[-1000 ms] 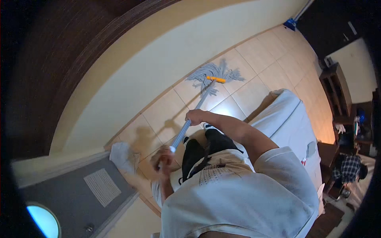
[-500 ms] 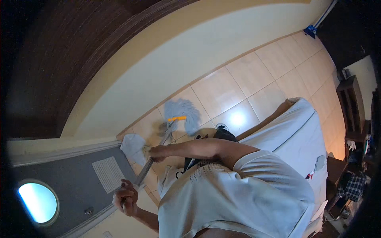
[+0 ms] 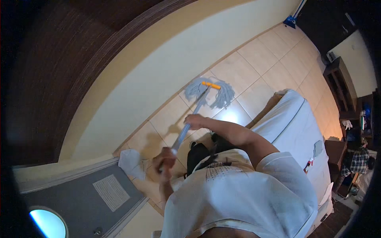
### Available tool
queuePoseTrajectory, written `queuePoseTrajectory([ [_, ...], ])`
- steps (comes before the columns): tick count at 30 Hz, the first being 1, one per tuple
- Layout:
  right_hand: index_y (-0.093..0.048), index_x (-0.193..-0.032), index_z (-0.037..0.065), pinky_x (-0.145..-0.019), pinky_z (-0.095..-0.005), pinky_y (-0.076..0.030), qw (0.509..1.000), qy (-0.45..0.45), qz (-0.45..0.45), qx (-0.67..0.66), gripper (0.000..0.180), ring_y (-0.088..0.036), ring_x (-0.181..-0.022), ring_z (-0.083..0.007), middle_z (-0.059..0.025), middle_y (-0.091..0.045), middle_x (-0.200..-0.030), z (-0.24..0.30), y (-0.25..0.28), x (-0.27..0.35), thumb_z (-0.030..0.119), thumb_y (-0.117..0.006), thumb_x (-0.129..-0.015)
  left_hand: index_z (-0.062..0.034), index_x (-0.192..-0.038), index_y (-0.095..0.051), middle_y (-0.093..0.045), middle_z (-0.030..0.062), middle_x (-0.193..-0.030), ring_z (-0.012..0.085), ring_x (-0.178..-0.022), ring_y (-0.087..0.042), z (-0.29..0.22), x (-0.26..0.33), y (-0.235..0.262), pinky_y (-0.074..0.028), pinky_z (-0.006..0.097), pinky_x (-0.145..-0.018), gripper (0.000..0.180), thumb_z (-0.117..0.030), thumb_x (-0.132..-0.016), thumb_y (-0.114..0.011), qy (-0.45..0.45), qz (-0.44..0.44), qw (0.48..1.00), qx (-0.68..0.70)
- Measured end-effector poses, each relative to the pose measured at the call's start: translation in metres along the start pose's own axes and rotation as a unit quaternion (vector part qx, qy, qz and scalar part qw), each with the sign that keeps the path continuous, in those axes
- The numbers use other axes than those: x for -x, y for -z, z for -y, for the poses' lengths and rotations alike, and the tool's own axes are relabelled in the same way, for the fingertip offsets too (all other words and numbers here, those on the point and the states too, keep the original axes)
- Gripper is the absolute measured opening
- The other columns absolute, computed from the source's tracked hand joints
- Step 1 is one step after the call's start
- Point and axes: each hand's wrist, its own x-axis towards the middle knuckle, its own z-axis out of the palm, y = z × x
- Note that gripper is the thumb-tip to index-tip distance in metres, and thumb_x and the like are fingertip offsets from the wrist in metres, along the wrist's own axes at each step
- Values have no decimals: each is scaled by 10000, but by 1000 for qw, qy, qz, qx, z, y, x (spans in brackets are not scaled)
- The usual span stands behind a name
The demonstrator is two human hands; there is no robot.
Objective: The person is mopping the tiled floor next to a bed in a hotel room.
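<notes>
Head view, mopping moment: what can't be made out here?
- Mop handle: the stretches inside the left hand and right hand are covered by each grip.
- Feet: hidden under the person's own torso and dark trousers.
- White cloth on the floor by the door: blurred, kind unclear.
- Shelf items at the right rim: too small and dark.

left hand [image 3: 164, 158] closed, right hand [image 3: 194, 121] closed — arm outstretched
</notes>
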Motion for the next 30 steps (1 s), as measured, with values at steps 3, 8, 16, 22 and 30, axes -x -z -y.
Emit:
queuePoseTrajectory([
  [3, -538, -673, 100, -596, -408, -460, 995, -70, 12, 72, 163, -534, -710, -292, -112, -533, -680, -28, 15, 20, 247, -561, -606, -19, -644, -529, -505, 58, -561, 152, -522, -439, 23, -12, -22, -386, 323, -621, 187, -145, -767, -468, -18, 87, 996, 0],
  [8, -548, -683, 101, -576, -408, -462, 989, -58, 129, 51, 175, -539, -727, -282, -99, -536, -710, 2, 10, -17, 264, -559, -620, -5, -633, -493, -437, 34, -527, 134, -505, -381, 11, -2, 22, -336, 275, -486, 152, -101, -744, -453, 86, -33, 996, 4],
  [16, -510, -589, 5, -544, -431, -438, 968, 220, 71, -93, 248, -534, -626, -331, -139, -529, -623, 180, -89, -93, 244, -551, -639, 9, -686, -502, -318, -10, -407, 76, -365, -254, -112, 60, 96, -258, 245, -438, 212, -150, -811, -437, -71, -118, 988, -66],
  [22, -542, -627, -1, -528, -418, -451, 932, 271, 205, -124, 178, -551, -604, -333, -145, -539, -574, 230, -112, -113, 177, -543, -640, -7, -717, -491, -326, -9, -401, 71, -383, -260, -117, 91, 88, -308, 312, -660, 222, -215, -794, -488, -86, -173, 963, -188],
  [30, -555, -647, 38, -519, -408, -455, 965, 154, 160, -140, 113, -560, -628, -321, -131, -551, -611, 193, -95, -107, 146, -523, -633, -28, -786, -515, -450, 21, -498, 111, -424, -401, -95, 82, 121, -274, 357, -764, 176, -203, -772, -533, -72, -107, 988, -86],
])
